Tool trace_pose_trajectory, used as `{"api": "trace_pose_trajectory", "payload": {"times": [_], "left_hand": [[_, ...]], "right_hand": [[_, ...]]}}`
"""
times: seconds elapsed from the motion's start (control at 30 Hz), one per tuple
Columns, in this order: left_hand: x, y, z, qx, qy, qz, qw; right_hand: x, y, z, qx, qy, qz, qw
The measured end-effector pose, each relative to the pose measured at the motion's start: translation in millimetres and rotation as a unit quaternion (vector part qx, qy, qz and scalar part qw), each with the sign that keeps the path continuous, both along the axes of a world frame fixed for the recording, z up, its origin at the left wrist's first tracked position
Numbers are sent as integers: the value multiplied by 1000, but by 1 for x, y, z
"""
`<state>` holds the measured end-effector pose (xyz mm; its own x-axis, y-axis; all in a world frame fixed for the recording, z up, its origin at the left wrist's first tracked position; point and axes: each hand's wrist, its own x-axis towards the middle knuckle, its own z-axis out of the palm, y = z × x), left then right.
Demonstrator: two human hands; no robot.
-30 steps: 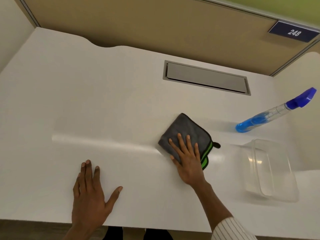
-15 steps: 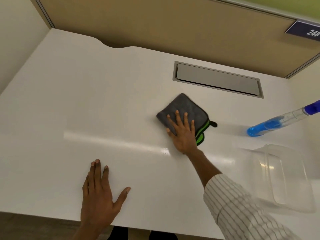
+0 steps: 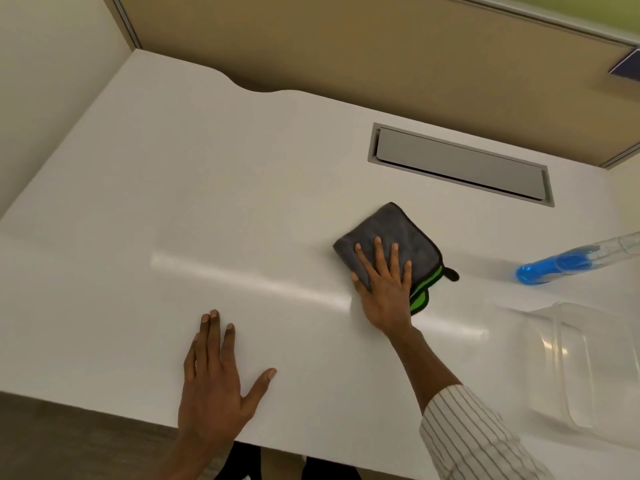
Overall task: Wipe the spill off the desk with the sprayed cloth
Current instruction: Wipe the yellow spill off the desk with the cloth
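Observation:
A folded grey cloth with green and black edging lies on the white desk, right of centre. My right hand presses flat on its near half, fingers spread over it. My left hand rests palm down on the bare desk near the front edge, fingers apart, holding nothing. I can make out no spill on the surface, only a bright streak of reflected light running left of the cloth.
A spray bottle with blue liquid lies on its side at the right. A clear plastic container sits at the near right. A grey cable flap is set into the desk behind the cloth. Tan partition walls stand behind.
My right hand slid the cloth away from me toward the cable flap, then back a little toward me. My left hand has stayed planted on the desk.

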<state>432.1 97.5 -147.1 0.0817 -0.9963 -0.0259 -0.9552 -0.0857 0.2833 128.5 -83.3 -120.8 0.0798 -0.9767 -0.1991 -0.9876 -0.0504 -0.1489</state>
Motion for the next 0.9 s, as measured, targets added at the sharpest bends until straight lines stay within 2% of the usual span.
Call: {"api": "trace_pose_trajectory", "payload": {"times": [0.13,0.23,0.3,0.47,0.6,0.73,0.8,0.9], "left_hand": [[1,1,0,7,-2,3,1000],[2,0,-1,7,0,2,1000],[2,0,-2,6,2,3,1000],[0,0,1,6,-5,1,1000],[1,-1,3,10,-6,2,1000],[1,-1,3,-3,-4,2,1000],[1,0,1,-10,0,2,1000],[2,0,-1,-16,4,4,1000]], "right_hand": [[30,-12,1,-2,15,45,999],[34,25,-3,-21,-5,115,993],[28,62,-8,-31,-19,124,992],[-22,101,-10,-32,-8,74,997],[-53,59,-4,-8,5,-11,1000],[-34,9,-5,-14,13,-55,998],[-19,6,-6,-24,15,-28,999],[-4,34,-9,-41,22,78,996]]}}
